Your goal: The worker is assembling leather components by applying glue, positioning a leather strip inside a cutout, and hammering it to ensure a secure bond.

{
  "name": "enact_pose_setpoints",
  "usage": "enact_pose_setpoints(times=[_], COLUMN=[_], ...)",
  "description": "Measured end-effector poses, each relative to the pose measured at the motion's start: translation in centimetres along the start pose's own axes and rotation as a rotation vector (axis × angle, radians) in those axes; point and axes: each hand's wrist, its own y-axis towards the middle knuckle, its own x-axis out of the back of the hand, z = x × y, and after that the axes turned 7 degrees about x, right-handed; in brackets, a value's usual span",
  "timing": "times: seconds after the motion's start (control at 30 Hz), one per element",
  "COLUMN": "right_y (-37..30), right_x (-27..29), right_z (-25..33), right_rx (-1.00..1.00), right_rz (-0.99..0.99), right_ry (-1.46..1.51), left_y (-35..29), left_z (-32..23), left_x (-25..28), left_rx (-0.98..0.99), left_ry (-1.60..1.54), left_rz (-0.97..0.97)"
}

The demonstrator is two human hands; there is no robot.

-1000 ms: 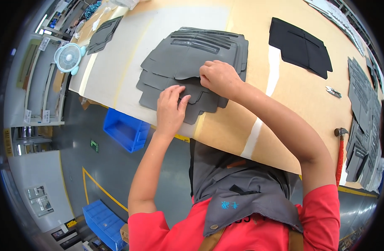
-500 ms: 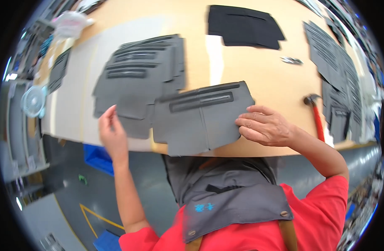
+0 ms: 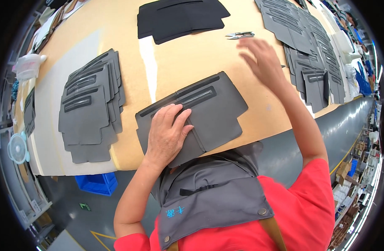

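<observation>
Right hand neared one snips, apparently.

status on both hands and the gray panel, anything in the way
Left hand resting on gray panel. Right hand raised, fingers spread, near snips. Panel at table's near edge. Nothing on it but left hand.

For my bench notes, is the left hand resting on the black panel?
No, the left hand lies on a single gray panel, and the black panel lies apart, beyond it.
</observation>
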Motion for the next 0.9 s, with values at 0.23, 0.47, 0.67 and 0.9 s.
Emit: enact_pose_setpoints(times=[0.23, 0.47, 0.67, 0.9], right_y=[3.0, 4.2, 3.3, 3.5], right_x=[-4.1, -3.7, -3.3, -1.5], right_z=[-10.9, -9.4, 7.0, 11.2], right_rx=[-0.249, -0.570, -0.177, -0.249], right_rz=[0.194, 0.349, 0.408, 0.572], right_ry=[0.006, 0.275, 0.664, 0.674], left_y=[0.6, 0.9, 1.3, -1.6], left_z=[-0.1, -0.1, 0.3, 2.7], left_x=[-0.7, -0.6, 0.1, 2.0], left_rx=[-0.098, -0.132, -0.251, 0.093], left_ry=[-0.008, -0.029, -0.081, 0.154], left_rz=[0.016, 0.044, 0.043, -0.078])
